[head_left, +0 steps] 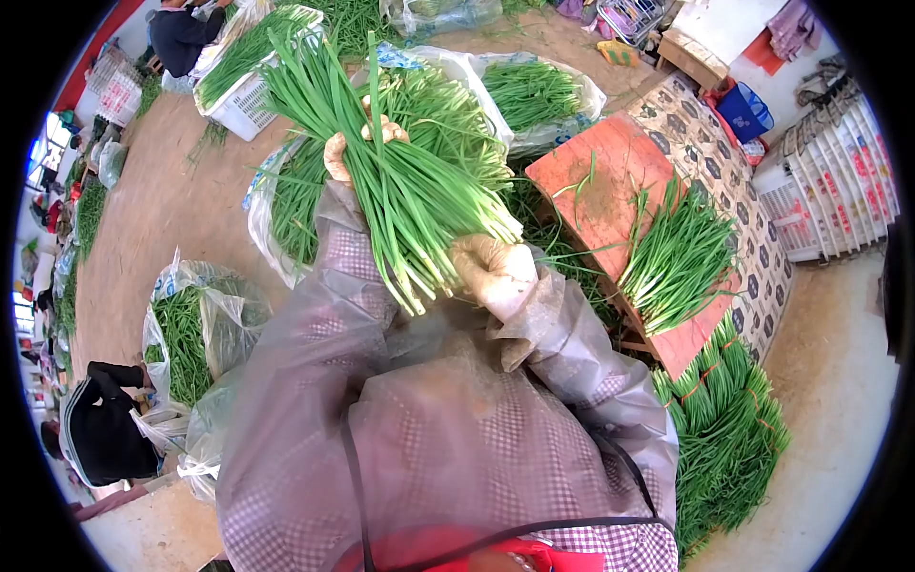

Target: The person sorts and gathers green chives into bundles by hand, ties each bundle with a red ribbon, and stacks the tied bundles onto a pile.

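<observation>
A thick bunch of garlic chives (400, 181) with pale stem ends is held up in front of my chest. My left hand (345, 151) is closed around the bunch, its fingers partly hidden by the leaves. Lower down, my right hand (494, 271) has its fingers curled in against the pale stem ends; the fingertips are hidden. Behind the bunch, more loose chives (434, 105) fill a plastic-lined container. To the right, a loose pile of chives (677, 257) lies on a red wooden board (610, 172).
Tied bundles (724, 429) are stacked below the board. Plastic bags of chives (181, 334) (534, 95) stand left and behind. Farther back is a white crate (243, 110). Stacked white crates (829, 181) stand at right. Two other people (110, 424) (181, 40) are at the left.
</observation>
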Motion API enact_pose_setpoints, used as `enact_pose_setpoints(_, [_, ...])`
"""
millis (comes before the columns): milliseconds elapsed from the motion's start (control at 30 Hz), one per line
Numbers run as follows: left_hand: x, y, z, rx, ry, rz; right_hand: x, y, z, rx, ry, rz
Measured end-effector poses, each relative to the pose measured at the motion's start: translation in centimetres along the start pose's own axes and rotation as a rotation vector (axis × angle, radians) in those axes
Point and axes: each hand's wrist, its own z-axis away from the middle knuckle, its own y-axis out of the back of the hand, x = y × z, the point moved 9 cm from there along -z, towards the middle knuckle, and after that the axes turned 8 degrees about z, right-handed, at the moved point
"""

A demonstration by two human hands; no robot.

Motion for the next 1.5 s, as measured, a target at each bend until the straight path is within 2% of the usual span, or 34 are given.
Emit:
enact_pose_setpoints(67, [-0.1,0.6,0.2,0.082,-0.032,-0.013,-1.4,0.6,0.0,-0.014,0.088,0.202])
enact_pose_setpoints(100, [-0.3,0.6,0.1,0.083,-0.034,-0.014,-1.5,1.1,0.1,-0.015,0.088,0.202])
enact_pose_setpoints(133, [-0.3,0.6,0.0,0.086,-0.048,0.038,-3.3,1.4,0.6,0.005,0.291,0.406])
enact_pose_setpoints(233, [1.1,1.0,0.1,0.096,-0.112,0.065,-2.4,2.7,1.5,0.004,0.425,0.571])
enact_pose_setpoints(267, [2.0,1.2,0.0,0.099,-0.158,0.044,2.6,3.9,1.6,-0.002,0.348,0.486])
enact_pose_setpoints(300, [3.0,1.2,0.1,0.102,-0.207,0.022,3.5,5.4,2.4,0.042,0.228,0.558])
enact_pose_setpoints(367, [3.7,-0.1,0.1,0.041,-0.172,0.034,5.4,8.4,4.4,0.103,-0.023,0.696])
enact_pose_setpoints(400, [4.3,-0.6,0.3,0.014,-0.197,0.025,10.6,9.2,4.5,0.070,-0.003,0.938])
enact_pose_setpoints(433, [4.9,-1.0,0.5,-0.012,-0.218,0.016,11.2,10.1,5.0,0.064,0.005,0.934])
enact_pose_setpoints(500, [5.2,-1.0,0.3,-0.006,-0.227,0.013,13.3,10.1,5.7,-0.152,-0.163,1.174])
enact_pose_setpoints(567, [4.9,-1.3,0.3,-0.048,-0.226,0.016,8.4,8.0,5.4,0.132,0.268,0.538])
enact_pose_setpoints(600, [4.6,-1.2,0.2,-0.058,-0.222,0.037,6.2,6.6,5.1,0.137,0.261,0.535])
enact_pose_setpoints(700, [2.8,-1.7,-0.6,-0.159,-0.151,0.081,-3.4,-1.2,3.8,-0.415,0.312,0.547])
enact_pose_setpoints(733, [2.6,-1.5,-0.6,-0.160,-0.149,0.081,-4.8,-3.0,3.6,-0.444,0.411,0.561])
enact_pose_setpoints(800, [1.9,-1.5,-0.5,-0.183,-0.089,0.088,-6.1,-5.1,3.3,-0.420,0.564,0.611])
enact_pose_setpoints(967, [2.1,-1.1,-0.4,-0.188,-0.060,0.092,-5.7,-6.3,2.3,-0.214,0.789,0.741])
enact_pose_setpoints(1033, [1.9,-1.1,0.0,-0.108,-0.107,0.144,-5.5,-6.5,2.4,-0.126,0.873,0.788])
enact_pose_setpoints(1133, [1.7,-1.1,-0.1,-0.104,-0.079,0.113,-5.0,-6.8,2.7,0.002,1.001,0.874])
enact_pose_setpoints(1233, [1.5,-1.2,0.0,-0.088,-0.058,0.082,-4.8,-6.7,2.9,0.102,1.085,0.925])
enact_pose_setpoints(1300, [1.4,-0.3,0.2,0.013,-0.067,0.091,-4.6,-6.4,3.0,0.158,1.129,0.948])
enact_pose_setpoints(1400, [1.3,-0.4,0.2,0.004,-0.099,0.107,-4.1,-6.1,3.1,0.163,1.137,0.936])
enact_pose_setpoints(1433, [1.0,-1.2,0.2,-0.098,-0.052,0.095,-3.7,-5.9,3.0,0.127,1.104,0.903])
enact_pose_setpoints(1500, [1.1,-1.7,0.2,-0.166,-0.042,0.125,-1.9,-5.0,2.5,-0.106,0.809,0.667])
